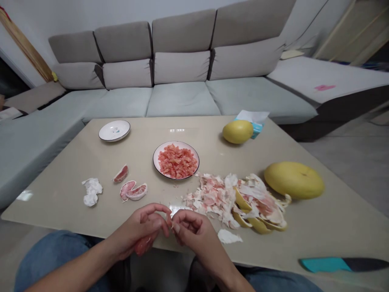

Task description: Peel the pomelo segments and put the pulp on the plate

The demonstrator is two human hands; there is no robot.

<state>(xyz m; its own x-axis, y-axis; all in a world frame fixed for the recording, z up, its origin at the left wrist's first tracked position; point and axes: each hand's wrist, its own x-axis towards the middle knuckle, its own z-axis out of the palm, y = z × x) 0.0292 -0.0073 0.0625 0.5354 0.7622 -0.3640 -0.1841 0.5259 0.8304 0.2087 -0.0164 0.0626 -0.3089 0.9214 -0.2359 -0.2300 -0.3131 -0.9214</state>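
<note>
Left hand (pixel 141 227): fingers curled well in, holding a piece of red flesh (pixel 144 244) low by the palm; its forefinger arches toward the right fingertips
Right hand (pixel 196 231): thumb and forefinger nearly together, other fingers folded; they meet a small reddish bit (pixel 169 219) between the hands, though I cannot tell whether they grip it
Pulp (pixel 178 161): heaped in loose shreds on a dark-rimmed plate (pixel 156 159), at 12 o'clock from the hands
Segments (pixel 137 192): two touching, between 10 and 11 o'clock; a third piece (pixel 121 174) lies just beyond
Crumpled tissue (pixel 92 191): 10 o'clock, left of the segments
Second plate (pixel 114 131): 11 o'clock, near the table's far edge
Peelings (pixel 212 195): spread at 2 o'clock, pale skins mixed with yellow rind (pixel 260 225)
Whole yellow fruits: one (pixel 238 132) at 1 o'clock, before a blue tissue pack (pixel 257 129); a larger one (pixel 294 180) between 2 and 3
Knife (pixel 343 264): just past 3 o'clock, teal handle, dark blade pointing away from the hands
</note>
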